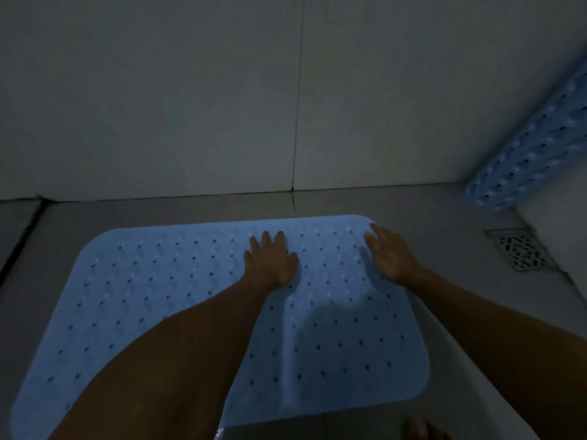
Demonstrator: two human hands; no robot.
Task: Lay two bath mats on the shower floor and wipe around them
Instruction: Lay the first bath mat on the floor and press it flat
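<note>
A light blue bath mat (165, 287) with rows of small holes lies flat on the grey shower floor (460, 249). My left hand (271, 262) presses flat on the mat's far middle, fingers straight. Over by the mat's far right corner my right hand (389, 254) rests flat with its fingers spread. A second blue mat (533, 154), also perforated, leans against the right wall near the corner, apart from both hands. My left forearm hides part of the near left of the flat mat.
A square metal floor drain (521, 250) sits at the right, beyond the mat. A tiled wall (222, 106) rises just behind the mat. A dark floor joint (23, 236) runs at the far left. Toes (422, 430) show at the bottom edge.
</note>
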